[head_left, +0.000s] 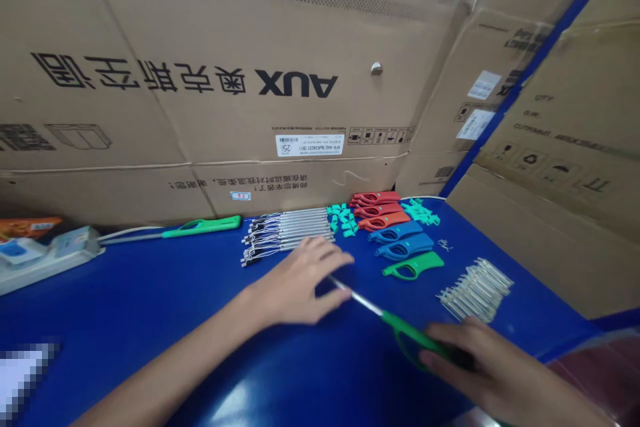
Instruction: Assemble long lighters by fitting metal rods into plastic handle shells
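My right hand [480, 353] is wrapped round the green handle of a long-necked lighter [367, 303], whose metal tube points up and left. The tube's tip lies between the parted thumb and fingers of my left hand [305, 280], which is open around it. I cannot tell whether the thumb touches the tube. Just beyond my left hand lies a row of metal tubes with wires [305, 223]. To its right are small teal plastic pieces [343, 220], red lighter casings [375, 199], blue casings [405, 247] and a green casing [414, 265].
Clear-and-metal slim parts [477, 290] lie in a pile at right, near more teal pieces [421, 211]. A green lighter [203, 225] and a white power strip [50, 260] lie at left on the blue table [200, 287]. Cardboard walls [200, 120] border the back and right.
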Motion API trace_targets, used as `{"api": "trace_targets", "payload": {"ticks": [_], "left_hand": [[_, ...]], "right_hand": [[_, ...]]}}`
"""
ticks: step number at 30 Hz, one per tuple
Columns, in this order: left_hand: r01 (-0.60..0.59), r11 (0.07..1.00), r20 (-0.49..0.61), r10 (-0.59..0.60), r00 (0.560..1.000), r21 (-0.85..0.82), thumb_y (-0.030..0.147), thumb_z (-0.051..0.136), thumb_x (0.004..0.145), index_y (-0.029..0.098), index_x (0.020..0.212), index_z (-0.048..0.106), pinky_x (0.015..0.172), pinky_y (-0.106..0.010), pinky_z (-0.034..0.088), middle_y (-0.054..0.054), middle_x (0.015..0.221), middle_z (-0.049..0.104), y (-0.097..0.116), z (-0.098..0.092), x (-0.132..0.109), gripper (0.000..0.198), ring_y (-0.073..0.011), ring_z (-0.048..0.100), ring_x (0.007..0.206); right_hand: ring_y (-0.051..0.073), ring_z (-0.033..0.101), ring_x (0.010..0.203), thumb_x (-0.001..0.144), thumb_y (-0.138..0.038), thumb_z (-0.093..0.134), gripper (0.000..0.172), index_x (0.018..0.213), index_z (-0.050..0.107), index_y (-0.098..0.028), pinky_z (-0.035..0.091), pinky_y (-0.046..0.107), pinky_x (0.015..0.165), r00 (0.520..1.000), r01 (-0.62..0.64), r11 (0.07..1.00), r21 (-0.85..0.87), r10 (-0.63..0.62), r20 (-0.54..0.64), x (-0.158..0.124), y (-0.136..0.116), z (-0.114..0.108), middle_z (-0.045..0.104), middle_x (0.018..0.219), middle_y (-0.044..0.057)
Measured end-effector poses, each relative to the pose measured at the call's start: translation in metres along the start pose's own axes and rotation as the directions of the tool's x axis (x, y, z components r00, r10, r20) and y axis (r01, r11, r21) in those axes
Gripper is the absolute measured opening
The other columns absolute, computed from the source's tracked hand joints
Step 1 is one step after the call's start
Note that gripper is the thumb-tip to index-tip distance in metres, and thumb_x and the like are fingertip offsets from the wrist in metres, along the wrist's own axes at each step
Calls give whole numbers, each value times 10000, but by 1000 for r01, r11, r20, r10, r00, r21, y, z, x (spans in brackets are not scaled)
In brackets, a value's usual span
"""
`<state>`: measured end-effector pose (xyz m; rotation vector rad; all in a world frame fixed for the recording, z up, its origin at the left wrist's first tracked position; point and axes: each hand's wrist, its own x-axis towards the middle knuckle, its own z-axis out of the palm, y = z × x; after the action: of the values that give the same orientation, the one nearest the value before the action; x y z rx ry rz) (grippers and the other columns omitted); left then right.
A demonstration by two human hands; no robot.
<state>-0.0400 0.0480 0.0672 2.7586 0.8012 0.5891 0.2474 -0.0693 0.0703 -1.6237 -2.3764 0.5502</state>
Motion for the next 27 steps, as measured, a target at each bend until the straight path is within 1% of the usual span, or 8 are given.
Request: {"api": "trace_targets", "payload": {"ticks": [2,3,4,6,10,15,20,27], "left_hand": [[-22,1000,130,23,991,-13,446,594,875,205,1252,532,976,-452,375,-79,1106,604,14,-2,-27,452,-252,528,1058],[3,1000,188,0,982,-16,394,555,913,203,1196,568,968,-451,381,-72,1037,625,17,0,-41,342,-236,559,997],[43,999,212,-37,977,-24,304,489,955,192,1063,618,945,-433,396,-55,924,635,18,4,-53,202,-207,582,896],[142,988,224,-125,967,-59,208,426,976,176,931,622,896,-367,422,-39,843,629,15,11,-76,204,-173,586,816],[259,963,212,-237,948,-81,182,446,957,171,925,611,759,-291,442,-39,843,621,3,12,-104,168,-177,576,816],[352,934,185,-337,923,-55,219,481,938,176,964,580,764,-306,459,-43,914,596,0,5,-113,111,-193,572,868],[314,949,134,-307,942,-34,188,477,934,185,975,595,908,-377,443,-55,960,569,-1,10,-115,125,-210,551,944],[385,906,125,-367,922,-174,206,505,930,189,904,567,954,-380,410,-26,942,556,-6,13,-120,69,-177,538,924]], "right_hand": [[137,591,687,938,-422,471,298,798,642,-221,408,219,580,981,53,998,27,-57,186,29,-23,9,624,705,14],[144,586,705,942,-433,455,330,774,631,-210,394,226,589,964,99,994,48,-107,244,44,-33,13,619,691,15],[146,578,705,945,-425,446,343,755,626,-203,376,232,592,946,132,989,66,-146,290,57,-42,18,611,669,12],[144,565,700,933,-392,467,330,721,625,-194,354,239,605,929,171,980,101,-195,314,79,-58,28,606,653,7],[132,566,747,863,-334,576,151,883,665,-213,360,243,657,951,221,966,135,-244,188,103,-79,50,630,865,8],[147,580,817,822,-378,621,164,883,641,-227,363,269,711,934,326,945,40,-328,141,105,-90,80,594,973,1],[125,542,709,879,-279,502,165,776,605,-201,310,275,621,907,421,903,-87,-422,7,101,-92,109,579,848,4],[85,442,551,852,-184,473,281,576,519,-162,282,270,563,849,477,878,30,-452,-273,100,-98,121,497,620,-10]]}}
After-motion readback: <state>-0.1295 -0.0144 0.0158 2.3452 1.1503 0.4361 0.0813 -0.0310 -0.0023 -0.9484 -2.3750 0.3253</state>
